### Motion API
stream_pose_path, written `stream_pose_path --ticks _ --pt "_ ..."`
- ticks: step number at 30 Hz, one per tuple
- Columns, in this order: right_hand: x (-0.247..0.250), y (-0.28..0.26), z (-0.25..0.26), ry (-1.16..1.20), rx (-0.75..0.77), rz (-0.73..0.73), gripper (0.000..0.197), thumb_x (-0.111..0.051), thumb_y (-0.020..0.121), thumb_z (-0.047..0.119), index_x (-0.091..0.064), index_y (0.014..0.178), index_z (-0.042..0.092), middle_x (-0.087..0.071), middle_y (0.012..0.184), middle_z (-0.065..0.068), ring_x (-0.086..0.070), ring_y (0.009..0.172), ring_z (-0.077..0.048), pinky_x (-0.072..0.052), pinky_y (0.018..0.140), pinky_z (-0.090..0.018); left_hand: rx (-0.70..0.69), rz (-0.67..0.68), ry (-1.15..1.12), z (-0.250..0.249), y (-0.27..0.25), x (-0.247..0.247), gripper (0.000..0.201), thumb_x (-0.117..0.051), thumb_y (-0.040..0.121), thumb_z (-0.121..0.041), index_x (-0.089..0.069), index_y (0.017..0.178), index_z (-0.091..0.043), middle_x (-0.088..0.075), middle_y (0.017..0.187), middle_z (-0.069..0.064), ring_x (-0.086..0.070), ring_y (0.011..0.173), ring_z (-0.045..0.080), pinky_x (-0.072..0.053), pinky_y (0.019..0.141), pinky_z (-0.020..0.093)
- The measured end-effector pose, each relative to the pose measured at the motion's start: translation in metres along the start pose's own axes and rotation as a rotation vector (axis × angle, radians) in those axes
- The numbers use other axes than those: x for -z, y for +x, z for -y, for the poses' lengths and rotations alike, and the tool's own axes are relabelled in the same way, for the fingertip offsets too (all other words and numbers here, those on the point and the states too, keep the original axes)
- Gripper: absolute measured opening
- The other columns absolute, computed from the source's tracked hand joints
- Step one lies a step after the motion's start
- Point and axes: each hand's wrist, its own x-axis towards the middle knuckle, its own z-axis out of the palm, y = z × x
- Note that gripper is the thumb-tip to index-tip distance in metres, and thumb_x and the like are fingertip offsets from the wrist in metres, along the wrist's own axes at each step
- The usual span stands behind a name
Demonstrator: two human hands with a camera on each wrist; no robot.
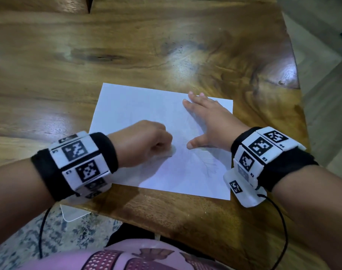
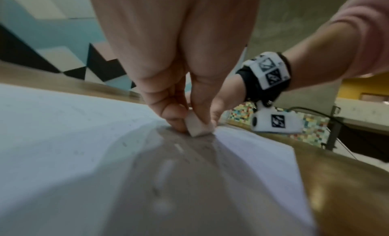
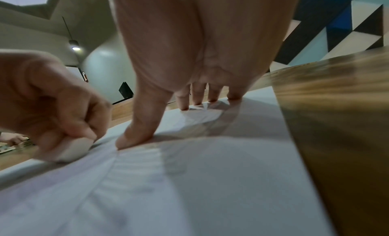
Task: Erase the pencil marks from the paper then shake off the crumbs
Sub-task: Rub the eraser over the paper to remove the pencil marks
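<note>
Presently catalogued, with the paper (image 1: pixel 146 121) taken as landmark:

Paper: one white sheet, laid flat on the wooden surface (image 1: pixel 166 45), near that surface's near edge. Faint pencil marks (image 1: pixel 210 165) are seen on the part of the sheet toward its near right corner; their shape is too faint to be told.

Eraser (image 2: pixel 196 125): a small pale block, set with its lower edge touching the paper about the middle of the sheet. It is pinched in the grip of the left hand (image 1: pixel 144 141), whose fingers (image 2: pixel 168 113) are curled round it; most of the block is hidden by them in the head view.

Right hand (image 1: pixel 209 125): laid on the paper's right half, just beside the eraser, with fingers straight and spread and the thumb (image 3: pixel 139 131) pressed to the sheet. Nothing is held. Part of the sheet is covered by this hand and its shadow.

Crumbs (image 2: pixel 179 147): pale, blurred flecks are seen on the paper on the near side of the eraser, in the left wrist view.

Wrist bands (image 1: pixel 78 162): black, with white marker blocks, worn on both wrists; a thin black cable (image 1: pixel 281 227) is run from the right one past the surface's near edge.

Patterned floor covering (image 1: pixel 49 230): below the surface's near edge, left of the paper.

Pink patterned garment (image 1: pixel 127 258): at the bottom of the head view.
</note>
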Motion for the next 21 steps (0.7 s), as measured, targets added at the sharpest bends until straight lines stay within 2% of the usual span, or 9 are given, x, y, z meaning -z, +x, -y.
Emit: stream_pose_path --ticks 3,5,7,9,11,13,15,18,21 --pt "-0.002 0.001 0.000 0.000 -0.001 -0.002 0.109 -0.078 0.068 0.043 -0.008 0.150 0.025 0.007 0.158 0.007 0.008 0.146 -0.013 0.000 0.117 -0.029 0.063 -0.120 0.038 0.005 0.028 0.012 0.011 -0.055 0.081 -0.018 -0.064 0.081 -0.012 -0.053 0.075 0.002 -0.047 0.071 0.020 -0.034 0.065 0.027" --pt "-0.002 0.002 -0.001 0.006 -0.001 -0.012 0.109 -0.079 0.066 0.043 -0.010 0.149 0.025 0.006 0.159 0.008 0.007 0.146 -0.013 -0.001 0.117 -0.029 0.140 -0.177 0.075 0.006 0.049 0.017 0.013 -0.055 0.082 -0.012 -0.061 0.094 -0.010 -0.049 0.082 0.000 -0.044 0.077 0.018 -0.028 0.067 0.024" --pt "-0.003 0.003 -0.001 0.015 -0.003 -0.016 0.110 -0.079 0.066 0.042 -0.011 0.149 0.026 0.006 0.158 0.008 0.006 0.146 -0.013 -0.001 0.117 -0.029 0.123 -0.140 0.086 0.003 0.052 0.014 0.009 -0.053 0.083 -0.011 -0.059 0.090 -0.009 -0.046 0.081 0.002 -0.044 0.077 0.020 -0.027 0.066 0.025" --pt "-0.002 0.002 -0.001 0.016 -0.008 -0.012 0.109 -0.079 0.067 0.041 -0.010 0.149 0.026 0.007 0.158 0.008 0.007 0.146 -0.012 -0.001 0.116 -0.028 0.001 -0.077 0.066 -0.001 0.032 0.005 0.010 -0.050 0.082 -0.014 -0.056 0.076 -0.010 -0.044 0.075 0.001 -0.041 0.070 0.020 -0.023 0.061 0.024" --pt "0.000 0.001 0.000 0.009 -0.012 -0.007 0.108 -0.078 0.068 0.041 -0.009 0.150 0.026 0.008 0.158 0.009 0.008 0.145 -0.011 0.000 0.116 -0.027 -0.078 0.027 0.030 -0.003 0.006 -0.004 0.020 -0.044 0.084 -0.024 -0.052 0.069 -0.013 -0.045 0.073 -0.002 -0.043 0.067 0.018 -0.031 0.061 0.026" --pt "0.000 0.001 0.001 0.011 -0.014 -0.005 0.108 -0.078 0.069 0.041 -0.008 0.150 0.026 0.008 0.158 0.009 0.008 0.145 -0.011 0.000 0.116 -0.027 -0.078 0.119 -0.009 -0.001 -0.006 -0.007 0.019 -0.049 0.086 -0.024 -0.057 0.073 -0.014 -0.048 0.075 -0.008 -0.048 0.069 0.010 -0.038 0.066 0.023" --pt "0.000 0.001 0.001 0.008 -0.010 -0.004 0.108 -0.078 0.069 0.040 -0.008 0.150 0.025 0.008 0.158 0.007 0.008 0.146 -0.013 0.000 0.117 -0.028 -0.076 0.039 -0.025 0.003 0.004 -0.001 0.011 -0.056 0.083 -0.019 -0.060 0.073 -0.016 -0.048 0.073 -0.009 -0.048 0.067 0.011 -0.036 0.066 0.022" --pt "-0.001 0.001 0.001 0.008 -0.011 -0.004 0.108 -0.078 0.068 0.041 -0.009 0.150 0.024 0.007 0.159 0.007 0.008 0.146 -0.013 -0.001 0.118 -0.030 0.068 -0.168 0.056 0.006 0.031 0.012 0.008 -0.058 0.082 -0.013 -0.064 0.085 -0.009 -0.056 0.081 0.007 -0.053 0.077 0.026 -0.034 0.068 0.027" --pt "-0.001 0.000 0.001 0.006 -0.012 0.000 0.108 -0.078 0.068 0.041 -0.008 0.150 0.025 0.007 0.158 0.007 0.007 0.146 -0.013 -0.001 0.118 -0.030 0.039 -0.146 0.052 0.002 0.024 0.002 0.011 -0.056 0.083 -0.013 -0.060 0.075 -0.008 -0.054 0.077 0.009 -0.053 0.072 0.027 -0.036 0.066 0.030"
